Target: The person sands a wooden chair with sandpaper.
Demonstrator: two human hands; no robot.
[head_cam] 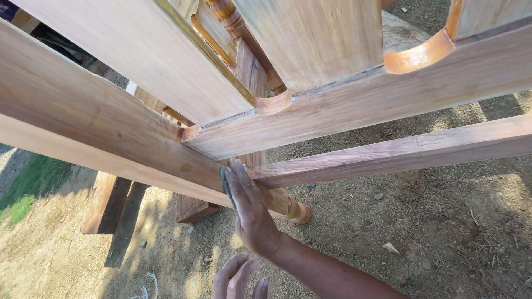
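Two hands show low in the frame. My left hand (239, 278), bottom centre, hangs empty, fingers loosely spread and cut off by the lower edge. Just right of it, my right hand (247, 206) presses a small dark sanding pad (225, 185) flat against the wooden frame (111, 130), where the slanted rail (388, 155) meets the turned leg (288, 205). I judge the pad could slip at that joint and scuff the rail's edge. Most of the pad hides under my fingers.
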